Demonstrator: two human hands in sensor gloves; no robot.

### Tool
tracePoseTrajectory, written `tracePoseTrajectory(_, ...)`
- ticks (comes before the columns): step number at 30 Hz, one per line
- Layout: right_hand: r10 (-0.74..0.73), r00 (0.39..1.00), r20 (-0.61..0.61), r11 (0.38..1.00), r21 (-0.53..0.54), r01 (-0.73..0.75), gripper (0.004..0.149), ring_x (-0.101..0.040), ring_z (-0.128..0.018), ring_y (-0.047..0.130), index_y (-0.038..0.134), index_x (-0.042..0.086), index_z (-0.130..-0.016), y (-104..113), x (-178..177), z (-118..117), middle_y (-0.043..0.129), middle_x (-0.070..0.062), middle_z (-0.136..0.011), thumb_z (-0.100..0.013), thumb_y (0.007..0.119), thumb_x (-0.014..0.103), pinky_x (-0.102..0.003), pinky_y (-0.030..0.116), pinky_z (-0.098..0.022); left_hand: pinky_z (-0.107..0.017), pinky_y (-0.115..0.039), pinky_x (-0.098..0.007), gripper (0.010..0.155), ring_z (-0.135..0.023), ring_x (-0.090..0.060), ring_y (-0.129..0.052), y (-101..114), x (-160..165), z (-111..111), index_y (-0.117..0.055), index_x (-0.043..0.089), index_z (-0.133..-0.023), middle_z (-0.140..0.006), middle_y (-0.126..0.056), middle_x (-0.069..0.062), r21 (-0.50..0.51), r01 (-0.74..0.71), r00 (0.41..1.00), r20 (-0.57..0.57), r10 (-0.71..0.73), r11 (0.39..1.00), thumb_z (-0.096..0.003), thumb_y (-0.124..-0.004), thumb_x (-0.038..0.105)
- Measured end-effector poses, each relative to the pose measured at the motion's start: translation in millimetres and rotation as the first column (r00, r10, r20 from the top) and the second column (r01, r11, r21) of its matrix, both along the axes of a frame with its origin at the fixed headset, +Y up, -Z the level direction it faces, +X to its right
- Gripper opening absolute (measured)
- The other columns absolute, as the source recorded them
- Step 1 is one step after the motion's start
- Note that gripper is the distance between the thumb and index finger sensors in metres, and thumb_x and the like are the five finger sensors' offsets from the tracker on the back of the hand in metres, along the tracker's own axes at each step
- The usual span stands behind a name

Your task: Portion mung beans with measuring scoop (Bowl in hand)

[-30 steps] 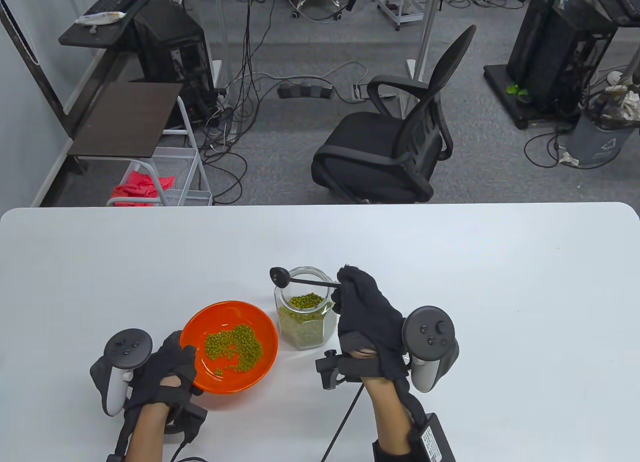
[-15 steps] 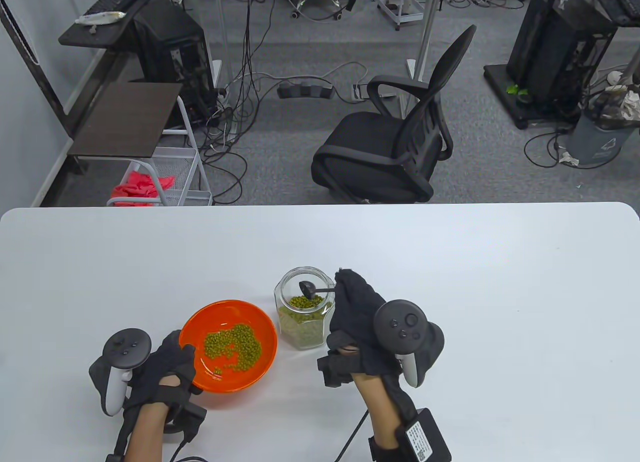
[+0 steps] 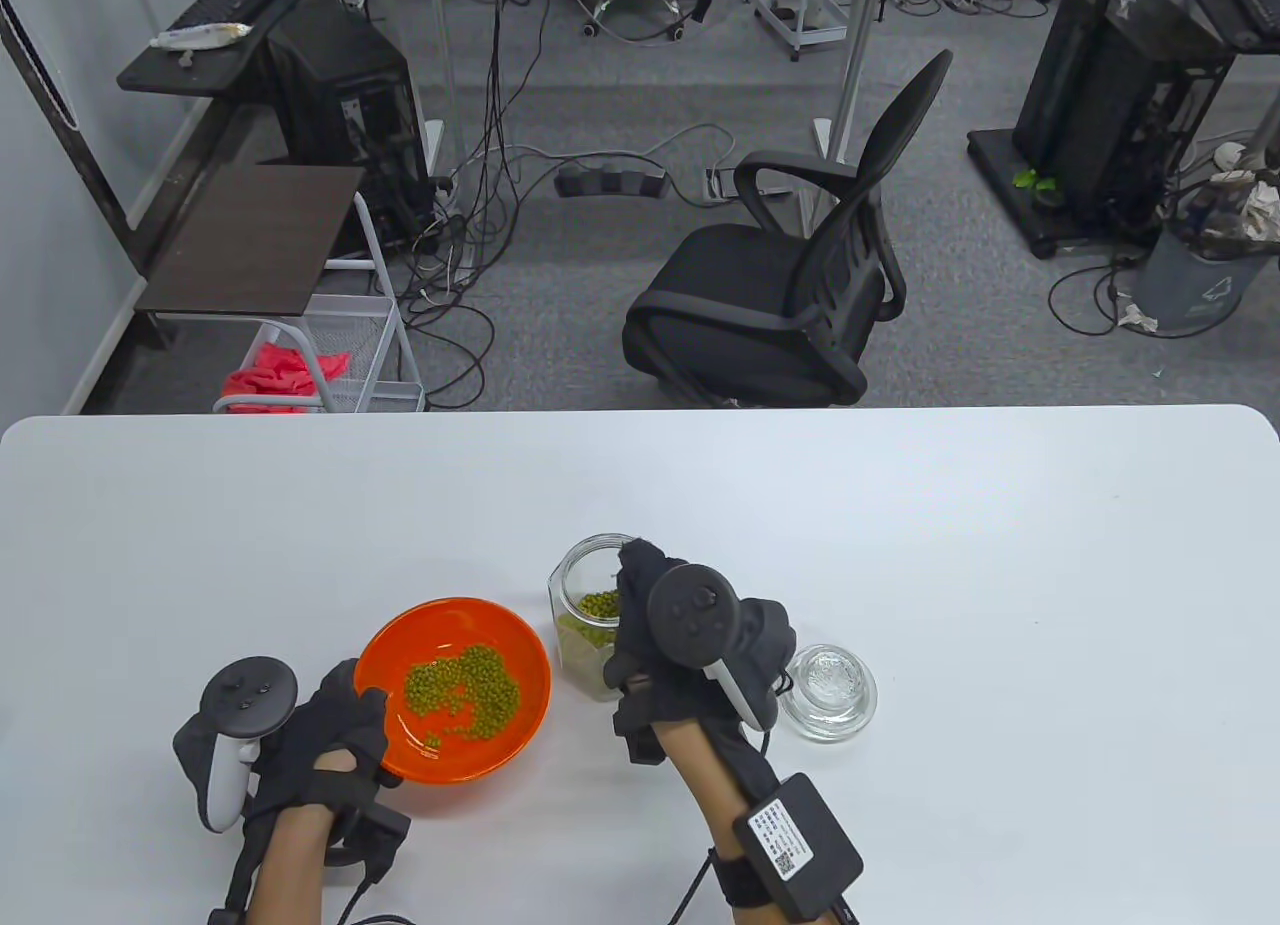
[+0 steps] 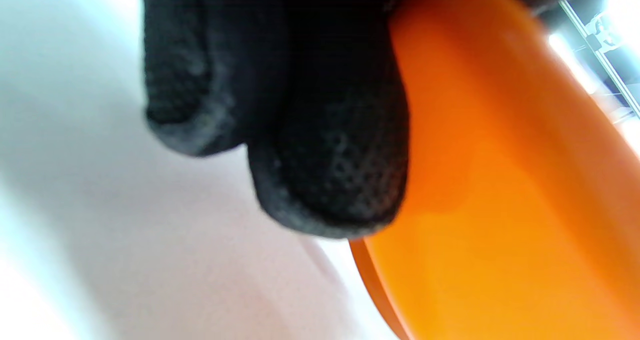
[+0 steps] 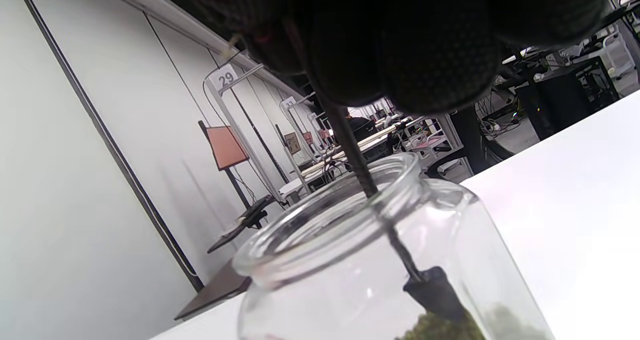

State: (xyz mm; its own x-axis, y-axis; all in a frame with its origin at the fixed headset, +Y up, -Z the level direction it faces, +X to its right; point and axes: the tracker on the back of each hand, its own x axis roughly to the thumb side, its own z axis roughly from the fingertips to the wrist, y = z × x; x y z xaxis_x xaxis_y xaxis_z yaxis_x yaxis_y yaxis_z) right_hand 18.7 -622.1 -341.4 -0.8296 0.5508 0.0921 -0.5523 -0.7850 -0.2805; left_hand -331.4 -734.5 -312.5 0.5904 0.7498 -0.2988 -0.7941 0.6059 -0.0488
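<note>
An orange bowl (image 3: 395, 655) with a patch of mung beans (image 3: 462, 689) sits at the front left of the white table (image 3: 1000, 565). My left hand (image 3: 335, 735) grips its near rim; in the left wrist view my fingertips (image 4: 330, 180) press the bowl's underside (image 4: 500, 205). A glass jar (image 3: 585, 605) of mung beans stands right of the bowl. My right hand (image 3: 655, 635) hovers over the jar's mouth and holds the black scoop by its handle. In the right wrist view the scoop (image 5: 430, 287) reaches down inside the jar (image 5: 325, 260), its head at the beans.
The jar's glass lid (image 3: 828, 690) lies on the table just right of my right hand. A black office chair (image 3: 780, 285) stands beyond the table's far edge.
My right hand moved left over the jar and lowered the scoop from above the rim into the jar. This uncovered the glass lid. The left hand and bowl stayed put.
</note>
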Motion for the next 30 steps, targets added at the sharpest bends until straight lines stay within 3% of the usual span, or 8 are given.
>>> tracePoseTrajectory(11, 0.109, 0.993, -0.041, 0.991, -0.073, -0.112, 0.04, -0.037, -0.047, 0.097, 0.086, 0.012, -0.083, -1, -13, -7, 0.093, -0.021, -0.066, -0.048, 0.075, 0.025, -0.061, 0.075, -0.041, -0.019, -0.098, -0.021, 0.061, -0.022, -0.008, -0.114, 0, 0, 0, -0.053, 0.006, -0.105, -0.084, -0.085, -0.008, 0.001, 0.004, 1.0, 0.004, -0.004, 1.0, -0.0537, -0.068, 0.036)
tracePoseTrajectory(22, -0.112, 0.993, -0.022, 0.983, -0.148, 0.108, 0.04, -0.033, -0.039, 0.099, 0.084, 0.005, -0.08, -5, 8, -13, 0.093, -0.021, -0.059, -0.048, 0.074, 0.026, -0.058, 0.078, -0.036, -0.019, -0.098, -0.021, 0.061, -0.022, -0.008, -0.114, 0, 0, -1, -0.053, 0.006, -0.105, -0.084, -0.085, -0.007, 0.003, 0.007, 1.0, 0.006, -0.007, 1.0, -0.0537, -0.068, 0.036)
tracePoseTrajectory(30, -0.361, 0.931, 0.048, 0.921, -0.139, 0.365, 0.041, -0.031, -0.034, 0.101, 0.084, 0.002, -0.078, -26, 35, -14, 0.095, -0.021, -0.054, -0.048, 0.074, 0.027, -0.056, 0.08, -0.032, -0.019, -0.098, -0.021, 0.061, -0.022, -0.008, -0.114, -1, 0, -1, -0.053, 0.006, -0.105, -0.084, -0.085, -0.008, -0.001, -0.008, 1.0, 0.011, 0.008, 1.0, -0.0537, -0.068, 0.036)
